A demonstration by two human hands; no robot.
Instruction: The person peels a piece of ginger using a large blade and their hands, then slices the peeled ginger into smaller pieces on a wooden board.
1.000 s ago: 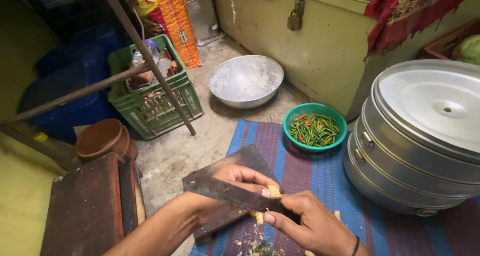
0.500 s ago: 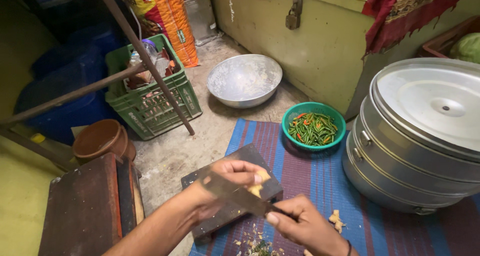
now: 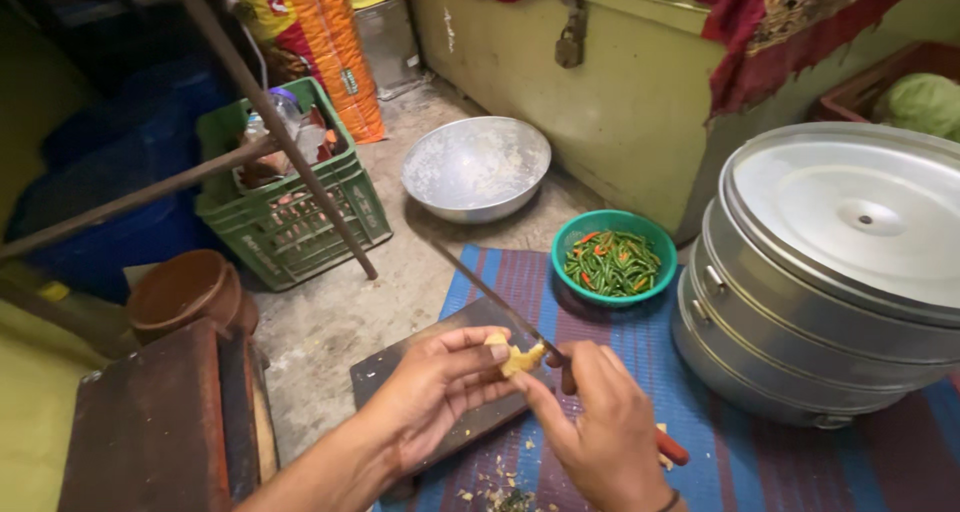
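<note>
Knife (image 3: 490,294) now swung edge-up, right hand (image 3: 600,427) fisted round its handle, left hand (image 3: 435,382) fingertips pinching ginger piece (image 3: 517,355); slip risk, blade near thumb.

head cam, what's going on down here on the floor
A person sits over a dark cutting board on a blue striped mat. The left hand holds a small yellowish piece of ginger-like root, while the right hand works a long knife against it. Peelings lie below. A green bowl of chillies and stacked metal pots sit nearby.
</note>
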